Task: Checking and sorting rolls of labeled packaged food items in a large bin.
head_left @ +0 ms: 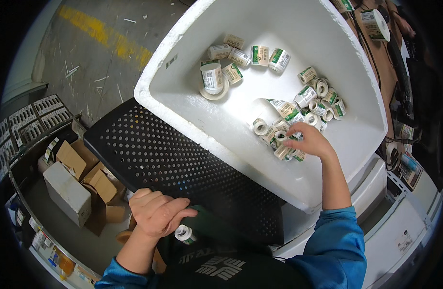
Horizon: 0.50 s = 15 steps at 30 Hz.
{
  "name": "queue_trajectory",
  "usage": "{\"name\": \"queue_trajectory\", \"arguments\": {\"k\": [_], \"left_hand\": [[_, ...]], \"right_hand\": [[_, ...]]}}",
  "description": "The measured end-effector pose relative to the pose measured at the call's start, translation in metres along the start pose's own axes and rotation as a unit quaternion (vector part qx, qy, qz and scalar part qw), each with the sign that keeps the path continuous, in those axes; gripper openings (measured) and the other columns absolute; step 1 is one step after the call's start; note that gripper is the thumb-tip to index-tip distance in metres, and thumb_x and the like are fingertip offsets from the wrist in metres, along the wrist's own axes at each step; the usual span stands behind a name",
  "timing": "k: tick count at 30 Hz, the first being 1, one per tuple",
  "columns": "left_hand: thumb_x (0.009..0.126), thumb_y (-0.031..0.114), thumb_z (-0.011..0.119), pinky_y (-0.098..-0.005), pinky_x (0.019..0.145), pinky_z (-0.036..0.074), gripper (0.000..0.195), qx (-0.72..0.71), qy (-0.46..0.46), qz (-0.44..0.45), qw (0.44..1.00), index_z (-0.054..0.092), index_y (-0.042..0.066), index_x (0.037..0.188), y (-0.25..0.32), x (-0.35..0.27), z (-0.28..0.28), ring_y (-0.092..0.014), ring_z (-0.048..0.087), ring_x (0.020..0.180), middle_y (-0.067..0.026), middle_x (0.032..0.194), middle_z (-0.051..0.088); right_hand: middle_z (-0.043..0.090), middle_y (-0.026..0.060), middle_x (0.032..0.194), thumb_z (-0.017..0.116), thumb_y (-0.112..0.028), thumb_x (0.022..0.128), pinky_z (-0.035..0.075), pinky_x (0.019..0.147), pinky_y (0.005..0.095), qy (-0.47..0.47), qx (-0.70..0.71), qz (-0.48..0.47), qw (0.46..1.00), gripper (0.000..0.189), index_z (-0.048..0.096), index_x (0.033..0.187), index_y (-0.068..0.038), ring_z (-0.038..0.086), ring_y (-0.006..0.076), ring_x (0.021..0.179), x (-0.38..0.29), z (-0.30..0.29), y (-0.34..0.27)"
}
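Observation:
Several rolls of printed labels lie in a large white foam box [214,142], in one group at its upper left and others at its right and near side. My right hand [306,141] reaches into the box, fingers bent at a small label roll [281,136]; whether it grips one is hard to tell. A strip of labels [288,110] lies loosely unrolled beyond the fingers. My left hand [158,213] is curled over the near edge of a black perforated board [163,155], on what looks like dark green cloth. One label roll [184,234] rests just below that hand.
Open cardboard boxes [71,159] and a white box [67,193] stand at the left, beside stacked cartons [37,115]. The floor [98,65] bears a yellow stripe and paper scraps. Cables, another label roll [376,25] and a person's hand [404,25] are at the upper right.

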<state>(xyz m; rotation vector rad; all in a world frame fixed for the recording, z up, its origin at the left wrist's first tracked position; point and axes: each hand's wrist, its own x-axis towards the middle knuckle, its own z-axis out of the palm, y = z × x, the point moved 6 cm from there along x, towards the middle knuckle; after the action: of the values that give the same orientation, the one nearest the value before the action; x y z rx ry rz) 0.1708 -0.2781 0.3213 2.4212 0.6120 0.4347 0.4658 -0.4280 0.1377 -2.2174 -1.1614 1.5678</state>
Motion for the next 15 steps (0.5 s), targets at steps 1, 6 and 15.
{"name": "queue_trajectory", "arguments": {"k": [1, 6, 15], "left_hand": [[0.062, 0.034, 0.075, -0.0251, 0.041, 0.024, 0.026, -0.001, 0.002, 0.003, 1.0, 0.064, 0.013, 0.074, 0.0, 0.0, 0.0, -0.011, 0.043, 0.042, 0.004, 0.051, 0.046], [0.06, 0.034, 0.075, -0.0248, 0.042, 0.024, 0.027, -0.005, -0.003, 0.0, 1.0, 0.065, 0.013, 0.075, -0.002, 0.0, 0.001, -0.01, 0.042, 0.042, 0.0045, 0.051, 0.044], [0.058, 0.034, 0.076, -0.024, 0.041, 0.021, 0.027, -0.02, -0.007, -0.005, 1.0, 0.065, 0.016, 0.074, -0.003, 0.0, 0.0, -0.008, 0.037, 0.041, 0.0066, 0.049, 0.041]], "right_hand": [[0.062, 0.0144, 0.097, 0.072, -0.031, 0.069, 0.046, 0.08, 0.0338, 0.003, -0.025, 0.007, 1.0, 0.04, 0.064, 0.095, -0.002, 0.059, 0.0255, 0.094, 0.006, -0.003, -0.004], [0.049, 0.018, 0.122, 0.069, -0.017, 0.071, 0.04, 0.094, 0.0373, 0.16, 0.037, -0.162, 0.973, 0.053, 0.049, 0.119, -0.005, 0.049, 0.031, 0.111, 0.086, 0.019, -0.074], [0.046, 0.0139, 0.123, 0.068, -0.006, 0.062, 0.04, 0.094, 0.0386, 0.225, -0.198, -0.322, 0.898, 0.064, 0.044, 0.122, -0.008, 0.042, 0.0309, 0.117, 0.183, 0.063, -0.143]]}}
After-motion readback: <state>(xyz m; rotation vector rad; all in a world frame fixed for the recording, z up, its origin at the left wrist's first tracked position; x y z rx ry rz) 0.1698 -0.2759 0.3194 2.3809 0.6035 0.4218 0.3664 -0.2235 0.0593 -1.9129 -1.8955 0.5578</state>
